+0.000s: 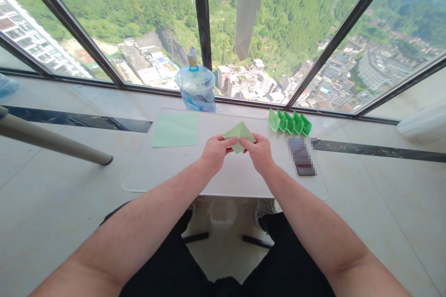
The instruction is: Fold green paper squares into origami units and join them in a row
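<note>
A partly folded light green paper is held just above a small white table, pinched from both sides. My left hand grips its left edge with closed fingers. My right hand grips its right edge the same way. A flat sheet of light green paper lies on the table to the left. Several folded green paper shapes stand in a row at the table's back right.
A phone lies on the table right of my hands. A large water jug stands at the table's back edge by the window. A grey pole slants in from the left. My legs are under the table.
</note>
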`<state>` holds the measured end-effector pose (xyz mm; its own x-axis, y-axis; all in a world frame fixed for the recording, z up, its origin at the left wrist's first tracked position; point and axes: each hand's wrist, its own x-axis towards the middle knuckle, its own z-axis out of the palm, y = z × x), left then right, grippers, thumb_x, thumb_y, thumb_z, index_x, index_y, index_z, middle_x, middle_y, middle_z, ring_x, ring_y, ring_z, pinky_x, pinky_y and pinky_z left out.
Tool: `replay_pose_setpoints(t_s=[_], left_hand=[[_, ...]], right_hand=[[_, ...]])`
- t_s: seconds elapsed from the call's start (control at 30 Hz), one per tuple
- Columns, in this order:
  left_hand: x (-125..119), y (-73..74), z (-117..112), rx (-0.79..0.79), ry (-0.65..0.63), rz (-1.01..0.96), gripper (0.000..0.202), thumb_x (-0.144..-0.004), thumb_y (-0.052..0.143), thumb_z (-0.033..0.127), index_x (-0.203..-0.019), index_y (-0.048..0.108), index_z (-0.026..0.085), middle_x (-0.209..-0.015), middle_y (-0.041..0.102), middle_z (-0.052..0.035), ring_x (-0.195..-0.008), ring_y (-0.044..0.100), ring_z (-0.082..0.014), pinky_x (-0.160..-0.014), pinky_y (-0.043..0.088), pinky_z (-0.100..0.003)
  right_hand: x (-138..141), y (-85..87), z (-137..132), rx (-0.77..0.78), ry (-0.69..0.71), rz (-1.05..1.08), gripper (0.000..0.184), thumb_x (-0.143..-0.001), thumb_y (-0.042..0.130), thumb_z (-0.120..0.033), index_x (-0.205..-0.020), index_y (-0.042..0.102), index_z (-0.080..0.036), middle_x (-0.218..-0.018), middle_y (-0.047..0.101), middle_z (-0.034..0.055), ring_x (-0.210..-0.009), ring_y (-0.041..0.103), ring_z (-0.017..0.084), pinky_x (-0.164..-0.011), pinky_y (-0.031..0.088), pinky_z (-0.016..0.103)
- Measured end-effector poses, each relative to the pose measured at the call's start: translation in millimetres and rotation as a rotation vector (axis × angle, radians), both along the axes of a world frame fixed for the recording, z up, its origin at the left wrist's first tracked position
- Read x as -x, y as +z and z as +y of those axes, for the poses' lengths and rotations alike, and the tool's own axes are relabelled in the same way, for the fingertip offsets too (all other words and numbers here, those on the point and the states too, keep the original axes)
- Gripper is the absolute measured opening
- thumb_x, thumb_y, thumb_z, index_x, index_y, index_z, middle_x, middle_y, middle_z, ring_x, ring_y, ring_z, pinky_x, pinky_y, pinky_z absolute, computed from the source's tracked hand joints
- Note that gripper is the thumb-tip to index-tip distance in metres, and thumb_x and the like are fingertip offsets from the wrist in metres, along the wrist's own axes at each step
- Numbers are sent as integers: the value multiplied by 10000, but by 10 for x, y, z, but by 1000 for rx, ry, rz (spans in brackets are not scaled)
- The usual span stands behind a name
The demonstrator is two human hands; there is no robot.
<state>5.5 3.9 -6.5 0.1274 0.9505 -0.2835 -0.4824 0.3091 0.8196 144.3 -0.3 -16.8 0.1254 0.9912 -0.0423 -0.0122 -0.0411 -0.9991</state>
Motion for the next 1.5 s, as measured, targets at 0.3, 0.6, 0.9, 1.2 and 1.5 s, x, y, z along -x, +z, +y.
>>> replay_pose_setpoints(t_s=[0.3,0.6,0.9,1.2,1.5], left_hand=[[6,-24,-15,78,120,28,371,-490,917,344,-634,627,165,-696,664,-9,-676,604,-128,-644,433,-270],[46,-4,-6,87,80,-41,334,-526,900,336,-701,670,167,-778,693,-18,-718,621,-127,-658,440,-262],[52,-8,2,81,137,-47,308,-540,882,312,-671,639,174,-746,667,-8,-708,599,-123,-639,433,-254],[38,19,-16,41,163,-48,279,-588,843,311,-666,606,185,-739,651,5,-697,589,-119,-643,436,-253],[-31,-2,-42,-35,53,89,326,-580,869,360,-760,701,147,-789,703,-46,-715,626,-161,-707,496,-323]], right_hand=[[-25,-32,22,-27,-33,-31,236,-674,785,-388,-701,678,-179,-576,576,-36,-546,481,116,-526,416,260],[-44,-40,30,-29,-11,-7,238,-668,783,-396,-702,683,-183,-594,579,-33,-567,481,120,-539,426,267],[-53,-64,41,-29,-11,10,236,-661,787,-391,-703,689,-181,-599,591,-27,-568,488,121,-542,423,268],[-46,-30,24,-4,3,30,238,-657,785,-392,-713,687,-183,-613,604,-25,-576,499,122,-554,432,268],[-10,-17,-12,11,23,51,237,-664,787,-381,-727,696,-172,-624,602,-24,-579,489,115,-559,418,259]])
